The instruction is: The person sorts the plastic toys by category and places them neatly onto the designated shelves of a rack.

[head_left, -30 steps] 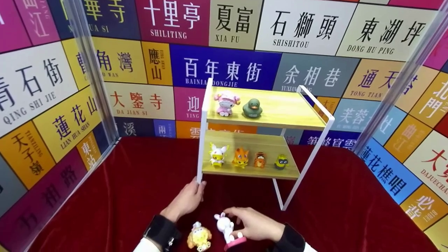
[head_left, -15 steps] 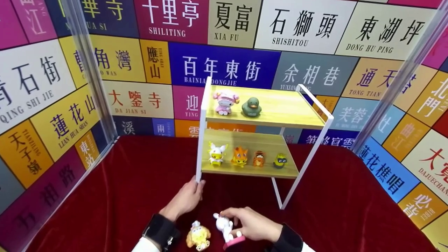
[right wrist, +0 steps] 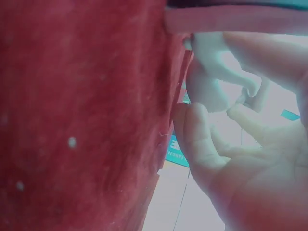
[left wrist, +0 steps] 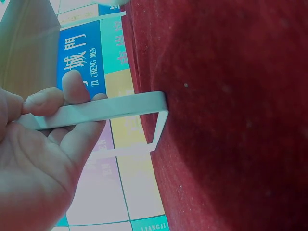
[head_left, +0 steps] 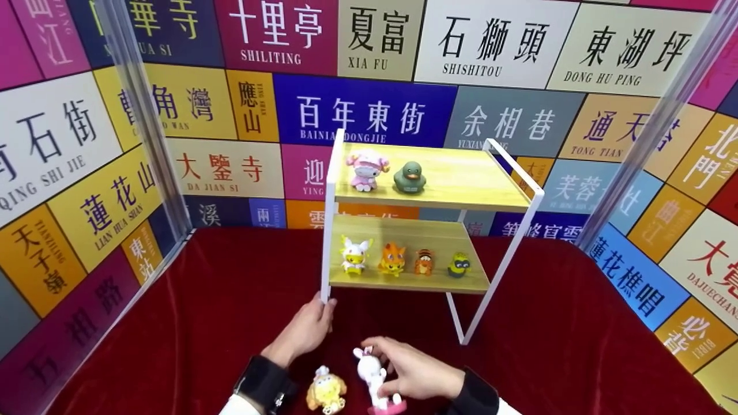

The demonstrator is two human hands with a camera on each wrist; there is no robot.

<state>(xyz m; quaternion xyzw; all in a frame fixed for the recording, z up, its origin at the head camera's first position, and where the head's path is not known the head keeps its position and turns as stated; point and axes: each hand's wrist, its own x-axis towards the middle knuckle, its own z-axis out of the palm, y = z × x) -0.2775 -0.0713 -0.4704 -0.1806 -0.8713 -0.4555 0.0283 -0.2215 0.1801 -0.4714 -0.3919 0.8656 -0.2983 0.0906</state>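
Observation:
My left hand (head_left: 302, 328) grips the lower front left leg of a white-framed two-tier shelf (head_left: 330, 236). Seen from the left wrist, fingers and thumb wrap the flat white leg (left wrist: 130, 105), which ends at the red cloth. With thumb and fingers on either side, my right hand (head_left: 418, 369) holds a white rabbit figurine (head_left: 369, 367) with a pink base (head_left: 389, 409), leaning a little. The right wrist view shows the pink base (right wrist: 236, 19) near the cloth and the pale figurine body (right wrist: 207, 84) between the fingers. Beside it sits a yellow-brown floppy-eared figurine (head_left: 326, 391) with a white cap.
The upper board (head_left: 450, 173) carries a pink-hooded figurine (head_left: 365, 171) and a green duck (head_left: 410, 177). Several small figurines, including an orange tiger (head_left: 424, 262), stand along the lower board (head_left: 426, 233). Red cloth (head_left: 242, 276) covers the table, and sign-printed panels (head_left: 363, 109) surround it.
The rabbit figurine's base has moved slightly toward the bottom of the head view, and the figurine leans a little less. My left hand keeps its grip on the shelf leg.

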